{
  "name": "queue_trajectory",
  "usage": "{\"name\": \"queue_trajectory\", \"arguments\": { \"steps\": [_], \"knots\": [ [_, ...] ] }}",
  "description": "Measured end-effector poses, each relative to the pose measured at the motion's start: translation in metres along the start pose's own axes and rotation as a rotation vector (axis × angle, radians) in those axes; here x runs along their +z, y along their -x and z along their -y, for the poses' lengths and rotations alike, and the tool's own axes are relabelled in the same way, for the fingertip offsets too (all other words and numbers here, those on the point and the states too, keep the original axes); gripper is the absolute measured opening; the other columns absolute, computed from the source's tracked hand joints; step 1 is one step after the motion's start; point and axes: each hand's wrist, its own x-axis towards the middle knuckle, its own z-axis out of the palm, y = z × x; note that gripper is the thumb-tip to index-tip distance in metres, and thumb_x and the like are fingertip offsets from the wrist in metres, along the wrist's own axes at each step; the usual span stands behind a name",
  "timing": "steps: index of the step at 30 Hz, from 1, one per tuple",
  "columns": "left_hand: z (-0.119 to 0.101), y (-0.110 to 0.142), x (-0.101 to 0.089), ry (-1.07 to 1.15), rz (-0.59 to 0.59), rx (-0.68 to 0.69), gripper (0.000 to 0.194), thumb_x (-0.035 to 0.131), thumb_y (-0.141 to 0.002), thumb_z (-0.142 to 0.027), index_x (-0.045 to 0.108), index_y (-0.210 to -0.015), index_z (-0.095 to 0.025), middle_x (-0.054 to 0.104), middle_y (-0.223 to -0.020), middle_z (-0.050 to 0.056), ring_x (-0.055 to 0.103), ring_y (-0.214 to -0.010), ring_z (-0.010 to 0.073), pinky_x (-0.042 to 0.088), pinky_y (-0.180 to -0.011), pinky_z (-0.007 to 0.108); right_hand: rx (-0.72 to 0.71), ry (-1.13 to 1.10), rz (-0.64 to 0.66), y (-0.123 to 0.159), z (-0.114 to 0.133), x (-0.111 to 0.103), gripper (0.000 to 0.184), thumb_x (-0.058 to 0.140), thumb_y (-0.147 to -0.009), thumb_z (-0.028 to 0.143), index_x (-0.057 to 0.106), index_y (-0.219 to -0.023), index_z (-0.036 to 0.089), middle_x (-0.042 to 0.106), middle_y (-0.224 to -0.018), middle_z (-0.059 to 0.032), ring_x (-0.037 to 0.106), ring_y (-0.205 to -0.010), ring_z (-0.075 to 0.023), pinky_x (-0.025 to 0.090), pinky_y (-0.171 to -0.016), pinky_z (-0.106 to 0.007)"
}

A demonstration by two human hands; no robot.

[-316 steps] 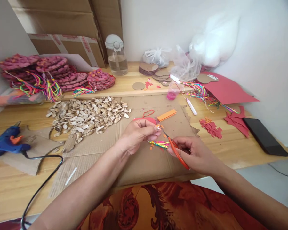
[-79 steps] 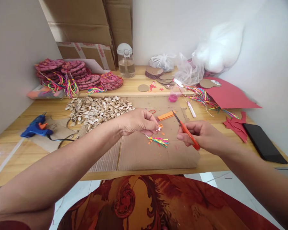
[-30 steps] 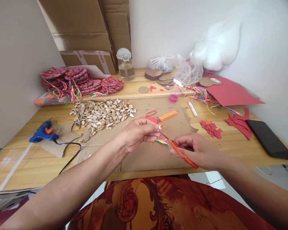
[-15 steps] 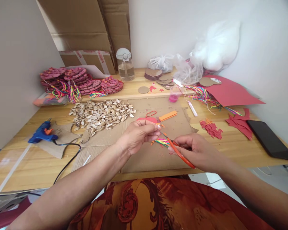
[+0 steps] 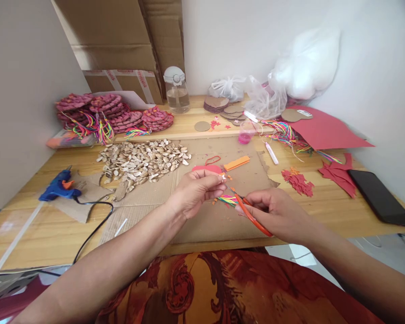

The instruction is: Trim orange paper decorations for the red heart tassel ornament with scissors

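Observation:
Between the thumb and fingers of my left hand [image 5: 197, 191] is a small white paper star [image 5: 223, 178], with a bit of orange paper beside it. My right hand [image 5: 278, 211] grips orange-handled scissors [image 5: 254, 218], whose blade tips point at the star. Beneath the hands lies a cardboard sheet [image 5: 202, 229]. Colourful cords [image 5: 227, 199] rest on it below the scissors. Just behind my left hand are a red round piece [image 5: 207, 169], partly hidden, and a folded orange paper strip [image 5: 236, 163].
A heap of shells [image 5: 145, 162] and a blue glue gun [image 5: 60, 185] with its cable lie to the left. Red paper scraps [image 5: 297, 182] and a phone [image 5: 384, 198] are on the right. Behind stand stacked pink discs [image 5: 104, 105], a water bottle [image 5: 177, 96] and plastic bags [image 5: 265, 101].
The scissors and my right hand have shifted very slightly left. My left hand keeps its hold on the star in nearly the same place.

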Motion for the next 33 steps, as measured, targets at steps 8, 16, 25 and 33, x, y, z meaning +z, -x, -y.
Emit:
{"name": "queue_trajectory", "arguments": {
  "steps": [8,16,25,33],
  "knots": [
    [0.0026,-0.0024,0.0008,0.021,-0.013,0.011,0.008,0.072,-0.068,-0.012,0.068,-0.073,-0.007,0.068,-0.07,0.005,0.064,-0.061,0.0088,0.054,-0.06,0.017,-0.031,0.033,-0.023,-0.0015,-0.0003,-0.0004,0.037,0.053,-0.085,0.04,0.043,-0.057,0.018,0.025,-0.053,0.0048,0.022,-0.05,-0.0086,0.013,-0.045,-0.025],
    [0.0039,-0.0025,0.0028,0.034,-0.028,0.017,0.007,0.072,-0.068,-0.013,0.068,-0.071,-0.007,0.068,-0.069,0.005,0.064,-0.06,0.009,0.054,-0.06,0.017,-0.044,0.082,-0.035,-0.0007,-0.0003,-0.0013,0.037,0.05,-0.087,0.038,0.041,-0.057,0.018,0.024,-0.054,0.0048,0.022,-0.051,-0.0088,0.014,-0.045,-0.025],
    [0.006,-0.0019,0.004,0.037,-0.032,0.028,0.008,0.072,-0.068,-0.014,0.068,-0.07,-0.008,0.068,-0.069,0.006,0.064,-0.061,0.0096,0.054,-0.06,0.018,-0.076,0.114,-0.062,-0.0002,0.0023,-0.0042,0.038,0.05,-0.086,0.035,0.036,-0.056,0.018,0.024,-0.054,0.0047,0.023,-0.051,-0.0084,0.015,-0.045,-0.025],
    [0.0053,-0.0017,0.0068,0.037,-0.037,0.028,0.01,0.072,-0.068,-0.014,0.069,-0.074,-0.007,0.068,-0.07,0.006,0.063,-0.06,0.0088,0.053,-0.06,0.017,-0.107,0.146,-0.076,0.0019,0.0043,-0.0066,0.039,0.051,-0.085,0.032,0.031,-0.055,0.018,0.023,-0.053,0.0053,0.022,-0.049,-0.0077,0.015,-0.045,-0.025]
  ]
}}
